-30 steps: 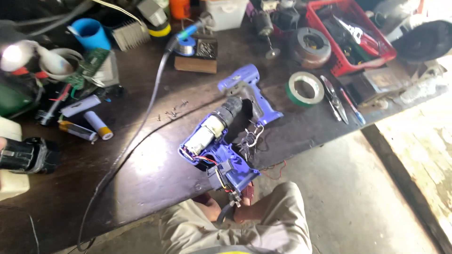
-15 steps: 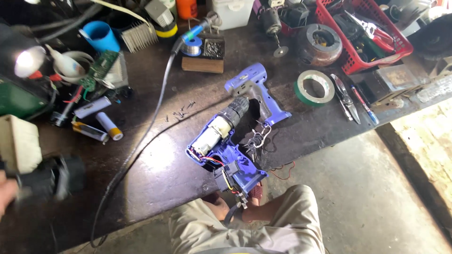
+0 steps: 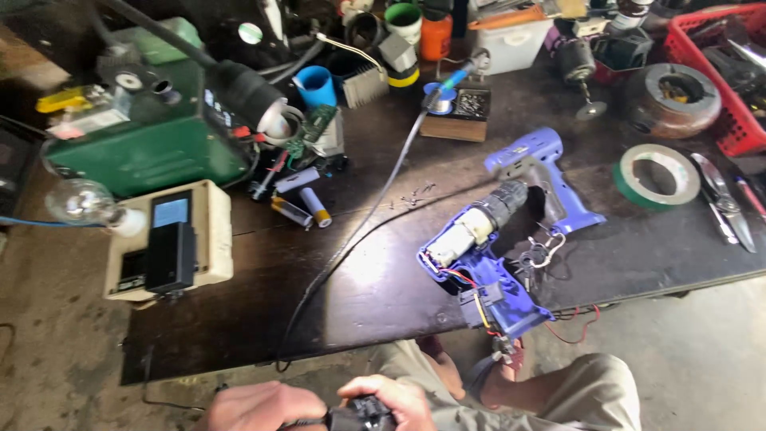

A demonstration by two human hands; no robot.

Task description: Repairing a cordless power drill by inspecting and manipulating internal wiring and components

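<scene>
Dark wood: one surface (image 3: pixel 383 279), scratched and crowded toward its far edge.
Hands: two, low at the near edge of the view; the left hand (image 3: pixel 259 407) and right hand (image 3: pixel 391 403) are both clenched around one small black part (image 3: pixel 361 415), which sits between them, off the surface and above the lap.
Drill: one opened blue drill (image 3: pixel 487 255) lies on the surface, motor and red and black wires exposed; one separate blue shell half (image 3: pixel 542 172) rests just beside it.
Tape: one green roll (image 3: pixel 656 175) to the right.
Battery cells: two loose cylinders (image 3: pixel 303 209) lying side by side.
Charger: one cream box (image 3: pixel 209 239) carrying one black pack (image 3: pixel 170 257).
Bulb: one clear light bulb (image 3: pixel 80 201) at the left.
Cup: one blue cup (image 3: pixel 315 84) at the back.
Basket: one red basket (image 3: pixel 738 88) of tools, far right.
</scene>
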